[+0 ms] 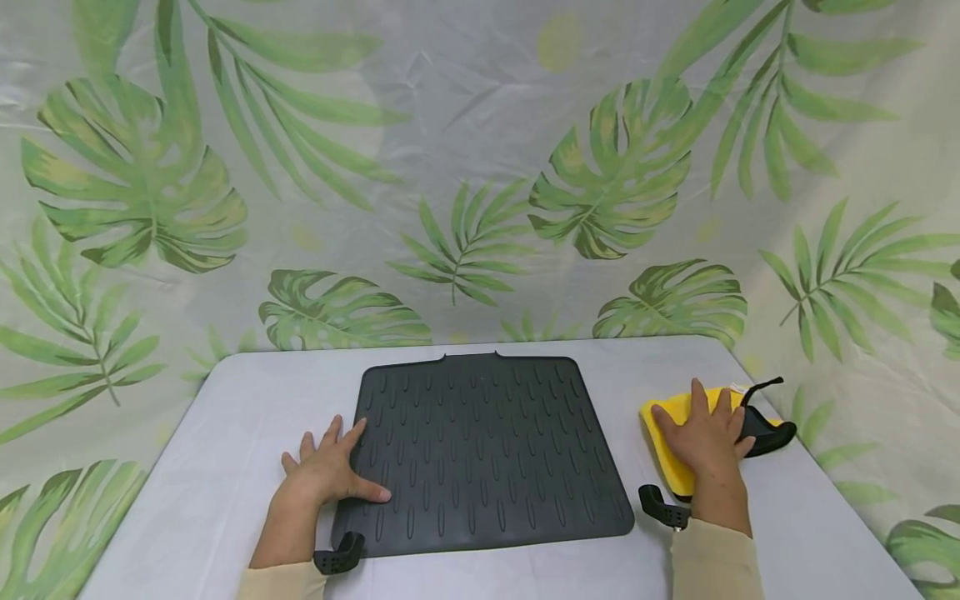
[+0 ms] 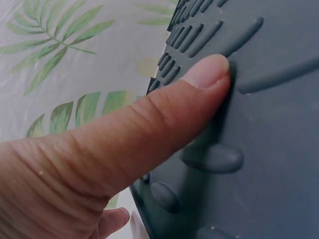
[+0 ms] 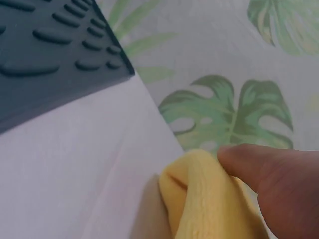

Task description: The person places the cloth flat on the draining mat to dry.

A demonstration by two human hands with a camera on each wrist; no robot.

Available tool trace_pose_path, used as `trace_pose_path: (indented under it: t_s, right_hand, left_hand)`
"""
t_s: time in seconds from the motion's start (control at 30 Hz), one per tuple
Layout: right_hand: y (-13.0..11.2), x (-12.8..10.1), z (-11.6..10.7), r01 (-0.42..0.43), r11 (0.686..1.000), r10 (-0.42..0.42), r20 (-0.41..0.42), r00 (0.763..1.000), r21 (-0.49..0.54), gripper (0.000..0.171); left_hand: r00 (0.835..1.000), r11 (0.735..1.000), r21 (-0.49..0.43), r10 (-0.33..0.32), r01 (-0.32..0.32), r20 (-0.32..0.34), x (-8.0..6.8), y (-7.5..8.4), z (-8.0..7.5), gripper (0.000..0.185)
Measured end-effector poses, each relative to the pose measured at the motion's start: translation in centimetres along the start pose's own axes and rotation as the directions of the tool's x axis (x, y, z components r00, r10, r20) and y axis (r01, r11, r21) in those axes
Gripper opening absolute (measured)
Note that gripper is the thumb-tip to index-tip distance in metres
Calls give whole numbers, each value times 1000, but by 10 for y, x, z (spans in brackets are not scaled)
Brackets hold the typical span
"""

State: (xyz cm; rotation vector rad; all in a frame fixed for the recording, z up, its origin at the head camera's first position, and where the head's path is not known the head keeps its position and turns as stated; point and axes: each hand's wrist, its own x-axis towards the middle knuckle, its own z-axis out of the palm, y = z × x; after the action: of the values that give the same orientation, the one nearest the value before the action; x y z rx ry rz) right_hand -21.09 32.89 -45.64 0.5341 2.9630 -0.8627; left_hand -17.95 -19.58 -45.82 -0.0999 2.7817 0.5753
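Left hand (image 1: 326,471) flat on the dark ribbed rubber mat's (image 1: 480,450) left edge; right hand (image 1: 705,433) spread on a yellow cloth (image 1: 663,442) beside it.
Thumb pins the mat; the cloth probably needs gathering before wiping.

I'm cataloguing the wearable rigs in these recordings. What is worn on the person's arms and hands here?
Both hands, the left hand and the right hand, are bare, with no gloves or rings visible. Each forearm has a cream sleeve ending before the wrist. A small black curved mount sits beside each wrist. No cables show.
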Motion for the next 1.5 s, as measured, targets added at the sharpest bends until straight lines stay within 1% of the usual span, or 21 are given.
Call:
trace_pose_path:
  t_s: [0.2, 0.4, 0.53, 0.67, 0.9, 1.0, 1.17, 1.27, 1.37, 1.5]
  right_hand:
    - [6, 4, 5, -40, 999, 39, 56, 998, 9, 102]
    - [9, 4, 11, -34, 999, 36, 113, 993, -18, 113]
    - [8, 4, 13, -39, 999, 40, 129, 991, -15, 113]
    - [8, 5, 15, -49, 999, 49, 124, 991, -4, 106]
    - [8, 7, 17, -64, 997, 67, 69, 995, -41, 82]
    - [10, 7, 17, -36, 997, 38, 30, 999, -74, 71]
    - [15, 8, 13, 11, 996, -14, -29, 1000, -88, 55]
    - [15, 7, 6, 8, 998, -10, -27, 1000, -68, 52]
    - [13, 6, 0, -26, 999, 26, -22, 999, -33, 53]
    - [13, 4, -3, -43, 999, 43, -64, 997, 11, 52]
  left_hand:
    - [1000, 1000, -9, -6, 6, 6, 0, -2, 3, 137]
    - [1000, 1000, -10, 2, -2, 3, 2, -3, 6, 137]
    - [1000, 1000, -13, 5, -5, 4, 2, -2, 5, 137]
    - [1000, 1000, -4, 7, -7, 7, 2, -1, 5, 135]
    - [1000, 1000, 9, 14, -14, 2, 2, 0, 5, 128]
    - [1000, 1000, 11, 14, -14, -1, 2, 1, 5, 127]
    - [1000, 1000, 10, 13, -13, 2, 3, 1, 5, 127]
    - [1000, 1000, 12, 13, -13, 4, 3, 0, 6, 127]
    - [1000, 1000, 17, 13, -13, 6, 3, 0, 6, 127]
    - [1000, 1000, 22, 17, -17, 4, 3, 1, 5, 126]
